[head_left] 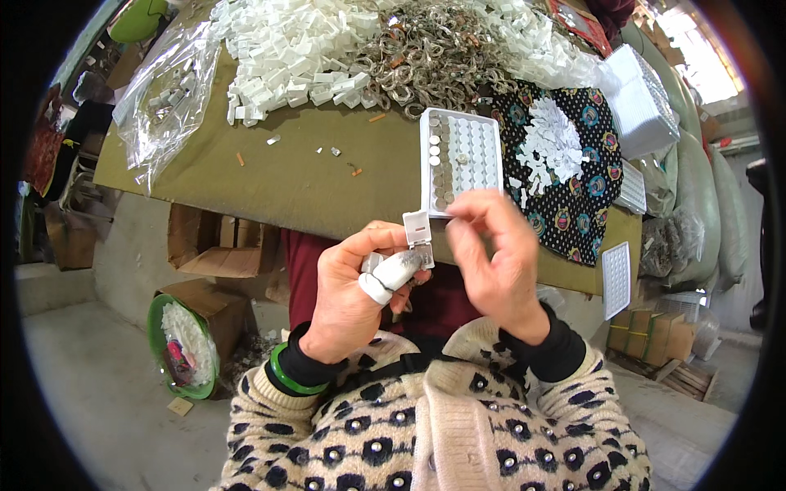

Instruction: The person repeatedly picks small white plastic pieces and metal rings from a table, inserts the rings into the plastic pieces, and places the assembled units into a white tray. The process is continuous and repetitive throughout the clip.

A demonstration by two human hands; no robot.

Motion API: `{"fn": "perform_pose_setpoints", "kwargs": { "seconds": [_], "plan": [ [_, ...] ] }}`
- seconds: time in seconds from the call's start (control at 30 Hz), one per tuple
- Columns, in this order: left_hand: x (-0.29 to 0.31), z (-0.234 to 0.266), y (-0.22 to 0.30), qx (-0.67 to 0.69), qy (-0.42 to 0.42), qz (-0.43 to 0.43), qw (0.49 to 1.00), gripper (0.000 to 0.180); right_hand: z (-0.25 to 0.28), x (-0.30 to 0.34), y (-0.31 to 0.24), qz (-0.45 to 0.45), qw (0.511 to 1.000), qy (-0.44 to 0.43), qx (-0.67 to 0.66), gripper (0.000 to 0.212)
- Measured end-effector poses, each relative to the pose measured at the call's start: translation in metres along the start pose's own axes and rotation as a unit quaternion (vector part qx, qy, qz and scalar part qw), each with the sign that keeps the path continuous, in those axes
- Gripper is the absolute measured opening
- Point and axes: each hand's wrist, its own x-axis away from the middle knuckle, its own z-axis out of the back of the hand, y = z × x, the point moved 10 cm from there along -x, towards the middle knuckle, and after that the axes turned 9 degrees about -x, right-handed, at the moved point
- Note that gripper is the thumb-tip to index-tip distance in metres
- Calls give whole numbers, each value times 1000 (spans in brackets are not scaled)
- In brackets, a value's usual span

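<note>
Currently the left hand (pixel 340 286) grips a small hinged case (pixel 417 228); the right hand (pixel 501 262) curls loosely, any hold unclear.

The left hand (pixel 344 278) curls in a grip, white-wrapped thumb (pixel 390 278) angled forward; just to its right, apart from it, the right hand (pixel 501 266) arches, thumb (pixel 472 252) and forefinger (pixel 479 204) blurred.

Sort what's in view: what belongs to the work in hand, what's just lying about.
Likely in use:
- open white case, in left hand
- tray of discs, near right hand

Apparently lying about:
- green basin
- cardboard box
</note>
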Motion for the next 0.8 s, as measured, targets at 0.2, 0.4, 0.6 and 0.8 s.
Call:
{"fn": "perform_pose_setpoints", "kwargs": {
  "seconds": [0.2, 0.4, 0.6, 0.8],
  "plan": [
    [-4, 1, -23, 89, -12, 112, 990, 23, 8, -38, 23, 145, 937, 28, 317, 14],
    [-11, -1, -22, 106, -38, 128, 985, 13, 2, -46, 37, 138, 940, -48, 308, 13],
    [-19, -3, -19, 100, -45, 131, 985, 13, 8, -74, 37, 140, 961, -71, 229, 14],
    [-26, -8, -15, 120, -65, 115, 984, 11, -10, -89, 48, 173, 925, -151, 303, 20]
  ]
}}
